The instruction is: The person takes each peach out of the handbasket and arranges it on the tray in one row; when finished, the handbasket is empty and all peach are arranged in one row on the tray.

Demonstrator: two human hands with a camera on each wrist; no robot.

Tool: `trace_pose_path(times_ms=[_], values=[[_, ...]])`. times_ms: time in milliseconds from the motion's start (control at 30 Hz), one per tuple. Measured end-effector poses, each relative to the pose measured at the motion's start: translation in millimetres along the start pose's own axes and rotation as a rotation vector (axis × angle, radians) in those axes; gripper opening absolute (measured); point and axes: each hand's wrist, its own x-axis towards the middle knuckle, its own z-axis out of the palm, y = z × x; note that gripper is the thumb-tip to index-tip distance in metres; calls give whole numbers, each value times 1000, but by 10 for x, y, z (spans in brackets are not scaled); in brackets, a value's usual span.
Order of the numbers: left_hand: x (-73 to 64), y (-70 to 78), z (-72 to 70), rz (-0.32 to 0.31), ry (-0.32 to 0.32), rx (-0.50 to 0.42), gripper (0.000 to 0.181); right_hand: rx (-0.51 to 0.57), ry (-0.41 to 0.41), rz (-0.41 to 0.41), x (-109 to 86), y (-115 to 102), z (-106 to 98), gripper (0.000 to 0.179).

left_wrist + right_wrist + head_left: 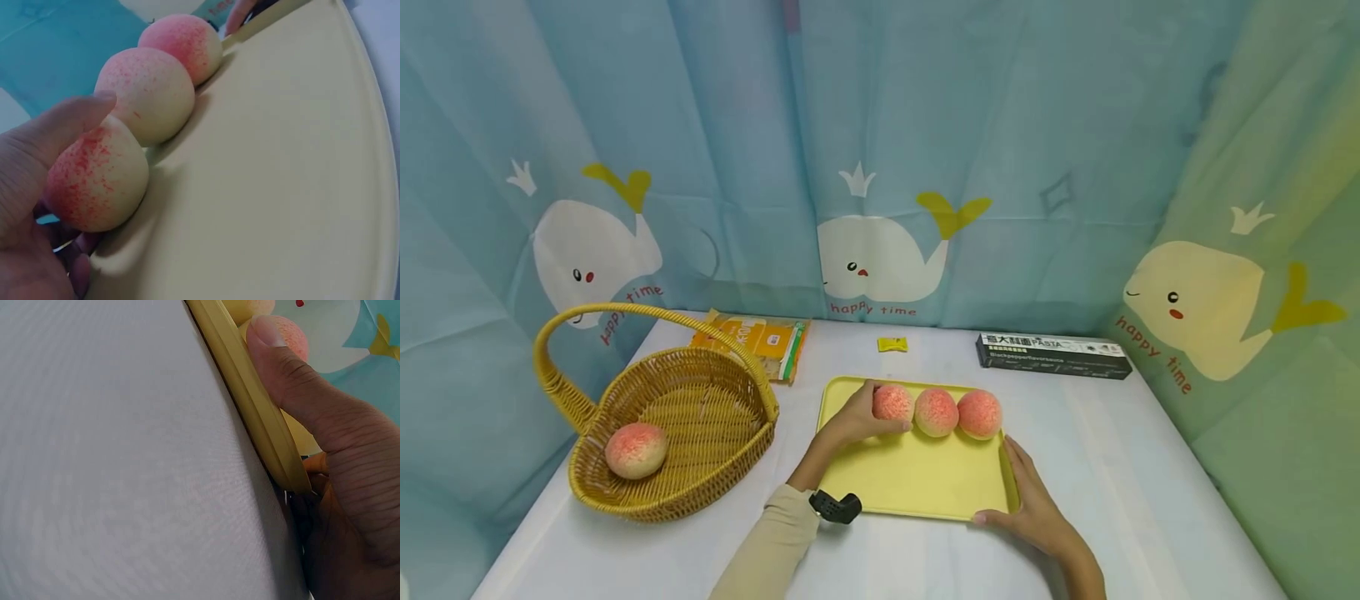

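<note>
I count four peaches (937, 414) here: three stand in one row on the single yellow tray (925, 483), along its far side, and the fourth lies in the single wicker basket (718, 421), to the left. The left hand (856, 417) holds the leftmost peach (893, 402) of the row, with the thumb on its near side; its other fingers are partly hidden behind the fruit. The right hand (1033, 508) grips the near right corner of the tray; how all its fingers bend there, I cannot see well. Behind the tray, the table (925, 562) carries one small yellow packet (892, 344), its print too tiny to read, and one black box (1054, 360) marked PASTA. One orange bag (767, 340) is partly covered by the basket. The left sleeve (767, 546) is cut off at the lower edge of the head view
</note>
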Motion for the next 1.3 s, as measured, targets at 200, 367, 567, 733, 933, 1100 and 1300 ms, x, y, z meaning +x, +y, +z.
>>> trace_pose_path(times_ms=[200,367,567,733,933,1100,1300], values=[[-37,-36,-36,12,-33,-47,82,-10,-1,2,-11,21,7,125],[-42,-42,-24,24,10,-55,78,2,0,-6,-14,18,10,125],[-46,-49,-7,23,32,-62,76,6,3,-15,-13,9,23,125],[-46,-48,-18,20,28,-55,78,2,-1,-11,1,1,23,124],[-44,-51,-36,22,7,-64,80,6,-1,-13,-2,-1,27,124],[-40,-42,-42,18,-3,-75,82,-10,0,-3,-16,-4,16,125],[-42,-11,-49,14,-8,-79,83,19,11,-30,-6,-10,-2,123]])
